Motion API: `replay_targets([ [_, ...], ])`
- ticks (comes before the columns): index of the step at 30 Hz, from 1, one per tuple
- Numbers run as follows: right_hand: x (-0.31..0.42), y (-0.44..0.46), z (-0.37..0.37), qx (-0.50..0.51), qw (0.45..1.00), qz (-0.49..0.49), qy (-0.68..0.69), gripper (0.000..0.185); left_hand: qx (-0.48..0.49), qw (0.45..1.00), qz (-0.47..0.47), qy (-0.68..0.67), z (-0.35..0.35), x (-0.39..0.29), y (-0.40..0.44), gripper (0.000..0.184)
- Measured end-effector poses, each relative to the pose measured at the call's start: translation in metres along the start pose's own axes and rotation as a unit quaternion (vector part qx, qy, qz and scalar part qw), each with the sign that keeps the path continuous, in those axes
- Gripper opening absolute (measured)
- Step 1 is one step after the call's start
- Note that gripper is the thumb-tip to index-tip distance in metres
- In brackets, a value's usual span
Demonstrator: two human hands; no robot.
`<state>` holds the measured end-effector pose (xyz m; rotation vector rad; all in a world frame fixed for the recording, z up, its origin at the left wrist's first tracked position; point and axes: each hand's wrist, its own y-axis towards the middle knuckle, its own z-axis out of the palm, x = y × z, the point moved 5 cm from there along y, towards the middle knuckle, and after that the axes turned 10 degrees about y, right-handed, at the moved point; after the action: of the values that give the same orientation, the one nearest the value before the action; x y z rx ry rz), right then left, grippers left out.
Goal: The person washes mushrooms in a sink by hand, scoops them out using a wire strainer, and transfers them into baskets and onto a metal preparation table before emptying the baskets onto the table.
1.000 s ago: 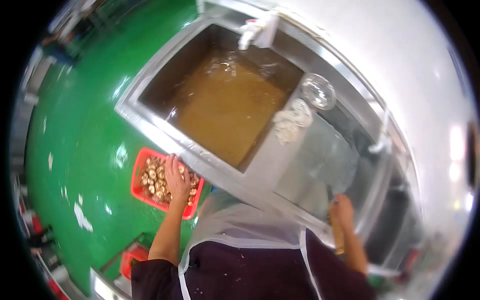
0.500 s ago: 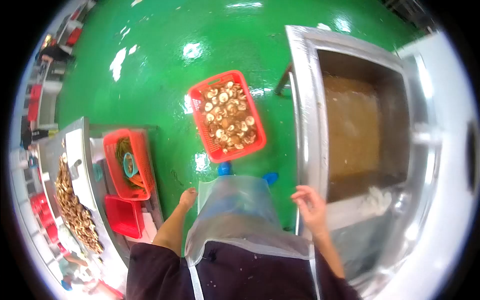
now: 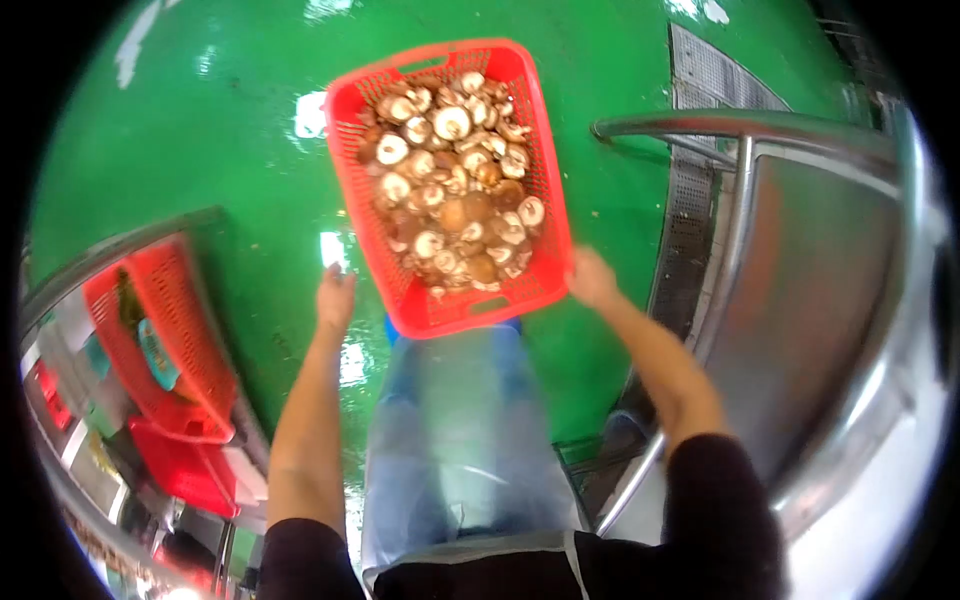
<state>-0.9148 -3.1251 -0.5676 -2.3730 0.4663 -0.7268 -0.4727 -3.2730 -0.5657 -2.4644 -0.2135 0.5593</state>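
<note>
A red plastic basket [image 3: 361, 225] stands on the floor in front of my feet, filled with brown-capped mushrooms [image 3: 455, 180] with pale undersides. My left hand [image 3: 337, 298] hangs to the left of the basket, a gap away from its side; it holds nothing and its fingers look loosely apart. At the basket's lower right corner is my right hand [image 3: 594, 277]. Its fingertips reach the basket's edge, but blur hides whether they grip it.
On the right stands a steel sink [image 3: 820, 300] with a tubular frame, beside a metal floor grating [image 3: 685, 180]. To the left, a low table holds a red basket [image 3: 190, 320] with a teal bowl [image 3: 158, 352] in it, and a red bin [image 3: 185, 470]. The green floor [image 3: 240, 150] is wet.
The view has dropped closer to the mushroom basket. Both arms have reached forward and down, bringing my hands to either side of it; my right hand has left the sink's side.
</note>
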Motion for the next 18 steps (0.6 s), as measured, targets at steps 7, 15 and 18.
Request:
replay_targets([
  [7,-0.022,0.159,-0.005,-0.145,0.908,0.081,0.385,0.051,0.029,0.957,-0.068,-0.279,0.11,0.006,0.07,0.043],
  [15,-0.035,0.146,0.012,-0.249,0.873,0.032,0.419,0.036,-0.168,0.942,-0.064,-0.283,0.09,-0.006,0.034,0.028],
  [18,-0.024,0.119,0.024,-0.226,0.843,0.005,0.488,0.036,-0.106,0.926,-0.068,-0.355,0.092,0.012,0.012,0.023],
])
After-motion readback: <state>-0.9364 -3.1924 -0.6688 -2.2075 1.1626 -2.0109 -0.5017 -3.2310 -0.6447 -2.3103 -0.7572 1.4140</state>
